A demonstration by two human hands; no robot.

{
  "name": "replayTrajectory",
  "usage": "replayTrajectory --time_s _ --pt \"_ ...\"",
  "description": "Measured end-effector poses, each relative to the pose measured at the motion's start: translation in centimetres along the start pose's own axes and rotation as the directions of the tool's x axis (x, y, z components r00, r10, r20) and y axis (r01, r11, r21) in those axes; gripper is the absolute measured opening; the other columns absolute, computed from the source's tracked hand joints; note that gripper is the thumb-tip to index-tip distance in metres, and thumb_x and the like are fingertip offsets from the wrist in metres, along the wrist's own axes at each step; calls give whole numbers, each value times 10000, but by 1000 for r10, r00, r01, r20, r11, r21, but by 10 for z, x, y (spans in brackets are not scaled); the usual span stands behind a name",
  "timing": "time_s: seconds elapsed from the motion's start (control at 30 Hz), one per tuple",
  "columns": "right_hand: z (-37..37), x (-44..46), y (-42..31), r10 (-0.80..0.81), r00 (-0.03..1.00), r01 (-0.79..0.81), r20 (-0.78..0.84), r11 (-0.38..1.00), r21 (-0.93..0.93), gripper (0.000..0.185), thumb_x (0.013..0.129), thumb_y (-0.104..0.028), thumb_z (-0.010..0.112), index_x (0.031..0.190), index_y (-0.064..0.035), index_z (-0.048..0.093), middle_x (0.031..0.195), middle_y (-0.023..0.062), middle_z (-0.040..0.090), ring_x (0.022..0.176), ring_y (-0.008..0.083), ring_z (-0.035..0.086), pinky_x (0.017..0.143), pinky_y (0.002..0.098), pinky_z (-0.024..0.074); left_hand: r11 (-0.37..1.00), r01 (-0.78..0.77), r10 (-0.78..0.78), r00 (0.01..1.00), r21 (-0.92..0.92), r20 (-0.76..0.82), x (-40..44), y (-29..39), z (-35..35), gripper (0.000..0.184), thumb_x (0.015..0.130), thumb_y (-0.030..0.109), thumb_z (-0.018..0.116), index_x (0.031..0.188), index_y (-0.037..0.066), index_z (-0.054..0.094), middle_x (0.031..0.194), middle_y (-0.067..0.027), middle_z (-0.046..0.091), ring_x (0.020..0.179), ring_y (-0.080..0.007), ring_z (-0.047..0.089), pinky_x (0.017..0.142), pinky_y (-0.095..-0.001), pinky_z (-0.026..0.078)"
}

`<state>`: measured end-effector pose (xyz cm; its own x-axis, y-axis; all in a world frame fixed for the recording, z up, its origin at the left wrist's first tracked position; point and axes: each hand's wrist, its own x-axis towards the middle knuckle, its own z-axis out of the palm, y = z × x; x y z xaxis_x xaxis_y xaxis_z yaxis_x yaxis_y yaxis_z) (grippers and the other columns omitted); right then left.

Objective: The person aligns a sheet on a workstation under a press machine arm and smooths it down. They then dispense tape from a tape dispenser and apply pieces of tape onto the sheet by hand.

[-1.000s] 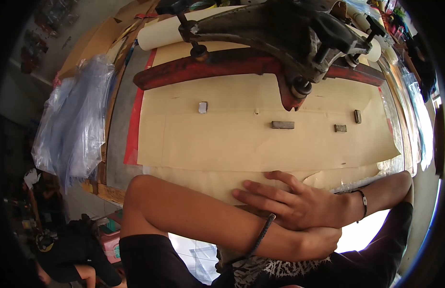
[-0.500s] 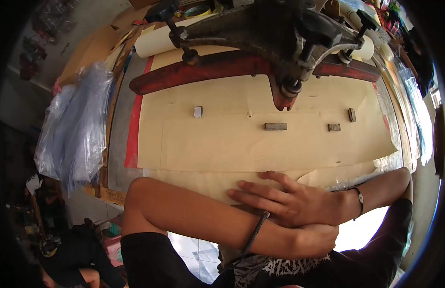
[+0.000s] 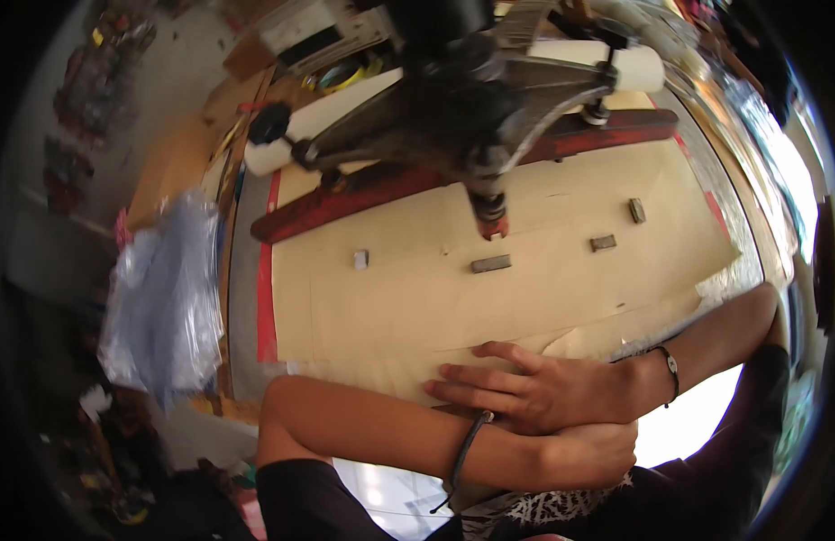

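My forearms are crossed at the near edge of the tan sheet (image 3: 390,316). My right hand (image 3: 548,389) comes in from the right and rests on the sheet's near edge, fingers spread and pointing left, holding nothing. Below it, my left hand (image 3: 590,453) reaches across from the left with its fingers curled in; whatever is inside them is hidden. Beyond my hands, small metal blocks lie on the sheet: a long one (image 3: 490,263), a short one (image 3: 603,242), one on end (image 3: 637,210) and a pale-topped one (image 3: 361,260).
A red bar (image 3: 381,198) under a dark metal bracket (image 3: 453,117) spans the sheet, with a white roll (image 3: 638,68) behind. Clear plastic bags (image 3: 165,298) hang at the left edge. Cardboard (image 3: 174,171) and a box (image 3: 327,36) stand farther back.
The view has tilted and shifted, so the bracket, bar and blocks appear displaced. Both hands keep their crossed pose, with the right fingers still spread. The person at lower left is now darker and blurred.
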<state>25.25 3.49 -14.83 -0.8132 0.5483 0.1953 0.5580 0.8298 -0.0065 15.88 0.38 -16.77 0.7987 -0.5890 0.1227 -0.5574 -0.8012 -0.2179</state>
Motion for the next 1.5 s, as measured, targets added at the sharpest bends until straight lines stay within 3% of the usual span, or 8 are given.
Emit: replayTrajectory --time_s 0.13,0.33,0.47,0.53,0.63,0.73,1.23,1.5 --pt "18 -2 -3 -18 995 11 -101 997 -70 519 908 -287 533 1376 -66 556 1607 107 308 1483 262 282 1178 467 272 996 -86 89 992 -38 85 -2 -13 -15 220 820 259 606 679 101 666 654 5 606 622 -152 551 682 -338 446" --pt "38 0 -3 -1 966 -47 -260 982 -181 498 927 -268 525 1369 -38 515 1476 138 421 1389 297 375 1136 471 305 664 -244 -91 912 -707 -400 10 -71 -51 141 792 118 673 906 37 687 734 -29 626 679 -150 597 638 -309 462" --pt "43 2 -8 11 966 -39 -258 994 -104 476 915 -267 545 1334 -43 535 1424 151 445 1351 308 397 1123 474 312 702 178 -417 888 -689 -196 7 -128 -67 324 859 121 665 1151 -19 658 992 -113 687 898 -266 649 800 -397 517" --pt "45 4 -10 4 966 -24 -258 997 -71 464 909 -267 555 1317 -45 545 1398 157 457 1333 313 408 1116 475 315 635 510 -552 825 -581 121 3 -142 -62 530 934 209 601 1401 -10 480 1369 -207 531 1221 -379 516 1045 -514 394" --pt "46 8 -15 -11 964 3 -267 999 -32 447 900 -267 569 1290 -48 559 1359 166 474 1305 321 425 1106 477 320 848 451 -409 891 -279 198 -4 -148 -22 670 982 318 543 1536 20 312 1588 -193 299 1404 -417 297 1175 -552 232" --pt "48 10 -14 -23 954 23 -300 1000 -2 431 891 -267 584 1264 -52 574 1321 175 492 1277 328 441 1096 479 325 836 467 -395 877 -290 274 -5 -148 -21 679 1003 376 494 1563 55 286 1645 -149 211 1437 -433 222 1207 -558 165" --pt "51 10 -15 13 932 21 -363 996 92 306 950 -237 509 1190 -67 590 1196 114 530 1169 269 492 1019 424 385 866 472 -455 881 -165 129 -4 -147 -23 640 967 378 543 1537 138 378 1609 -225 250 1435 -453 282 1161 -606 231" --pt "36 1 -15 52 949 -9 -311 991 135 408 943 -190 499 1321 -42 535 1245 98 524 1241 267 473 1089 427 366 809 475 -459 878 -346 132 -10 -151 -13 638 954 409 554 1525 172 393 1619 -235 208 1456 -475 227 1162 -615 214"
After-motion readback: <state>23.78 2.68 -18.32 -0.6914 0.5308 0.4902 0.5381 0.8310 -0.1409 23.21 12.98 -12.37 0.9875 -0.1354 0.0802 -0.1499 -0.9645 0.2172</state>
